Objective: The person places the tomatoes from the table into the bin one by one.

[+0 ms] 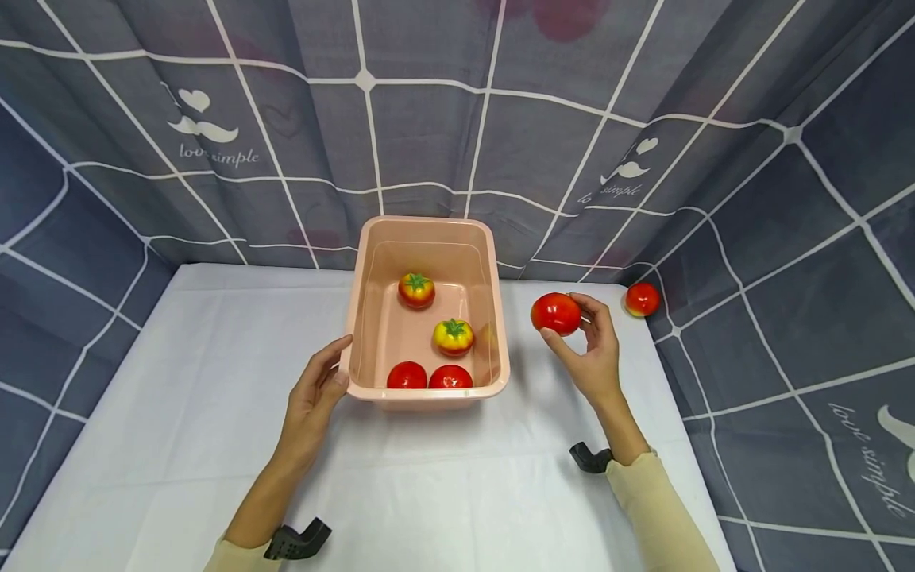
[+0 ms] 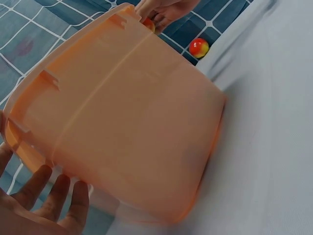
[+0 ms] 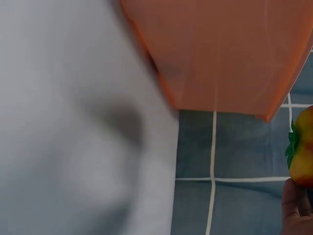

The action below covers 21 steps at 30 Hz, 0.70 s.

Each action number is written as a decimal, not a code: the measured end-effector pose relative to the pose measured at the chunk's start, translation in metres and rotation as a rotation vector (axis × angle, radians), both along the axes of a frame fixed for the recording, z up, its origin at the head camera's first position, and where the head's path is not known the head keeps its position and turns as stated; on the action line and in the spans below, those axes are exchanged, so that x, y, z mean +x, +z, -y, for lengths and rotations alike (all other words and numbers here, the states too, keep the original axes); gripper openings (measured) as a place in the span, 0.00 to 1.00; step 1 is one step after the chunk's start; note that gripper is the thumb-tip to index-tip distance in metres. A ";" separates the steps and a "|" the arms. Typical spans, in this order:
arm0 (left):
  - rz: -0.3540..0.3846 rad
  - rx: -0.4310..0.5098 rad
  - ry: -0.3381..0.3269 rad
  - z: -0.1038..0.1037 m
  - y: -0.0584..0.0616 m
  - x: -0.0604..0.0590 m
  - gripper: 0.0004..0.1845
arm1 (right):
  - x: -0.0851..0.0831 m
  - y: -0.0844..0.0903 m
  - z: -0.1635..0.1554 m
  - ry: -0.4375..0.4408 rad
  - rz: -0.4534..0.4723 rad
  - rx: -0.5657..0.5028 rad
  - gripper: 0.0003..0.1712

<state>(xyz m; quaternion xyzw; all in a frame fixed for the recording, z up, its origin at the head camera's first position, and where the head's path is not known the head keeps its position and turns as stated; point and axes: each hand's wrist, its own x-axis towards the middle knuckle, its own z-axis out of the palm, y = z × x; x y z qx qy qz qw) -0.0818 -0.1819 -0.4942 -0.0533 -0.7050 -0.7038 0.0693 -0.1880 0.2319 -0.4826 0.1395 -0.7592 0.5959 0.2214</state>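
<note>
Landmark: pink tub (image 1: pixel 426 238) sitting on the white worktop (image 1: pixel 179 397), back end close to the grid-print curtain (image 1: pixel 500 119).

Right hand (image 1: pixel 589 349) is up off the worktop, just right of the tub, fingers and thumb curled round a red tomato (image 1: pixel 555 313) — gripping it. The tomato sits outside the tub, level with its right rim, not touching it. Right wrist view shows only an edge of that tomato (image 3: pixel 303 156), with a fingertip below it, and the tub's outer wall (image 3: pixel 220 49) above.

Left hand (image 1: pixel 314 393) is at the tub's near-left corner, fingers straight and relaxed, resting against the rim; it holds nothing. Left wrist view confirms it: extended fingers (image 2: pixel 58 196) under the tub rim (image 2: pixel 29 152).

Inside the tub: four tomatoes. Two red ones (image 1: pixel 407 375) (image 1: pixel 450 376) lie side by side against the near wall, a yellow-red one with a green stem (image 1: pixel 453 337) is behind them, and another stemmed one (image 1: pixel 416 290) is further back.

One more tomato (image 1: pixel 642 299) lies right of the tub at the worktop's far right corner, against the curtain, well apart from the right hand.
</note>
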 end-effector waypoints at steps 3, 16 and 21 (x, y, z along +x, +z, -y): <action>-0.007 -0.001 -0.005 0.001 -0.001 -0.001 0.27 | -0.001 0.006 0.006 0.026 -0.019 0.014 0.42; 0.010 0.000 0.014 0.000 -0.002 0.000 0.27 | -0.008 0.038 0.043 0.124 -0.009 0.119 0.43; 0.013 -0.005 0.011 0.000 -0.002 0.000 0.27 | -0.014 0.045 0.058 0.172 -0.017 0.159 0.43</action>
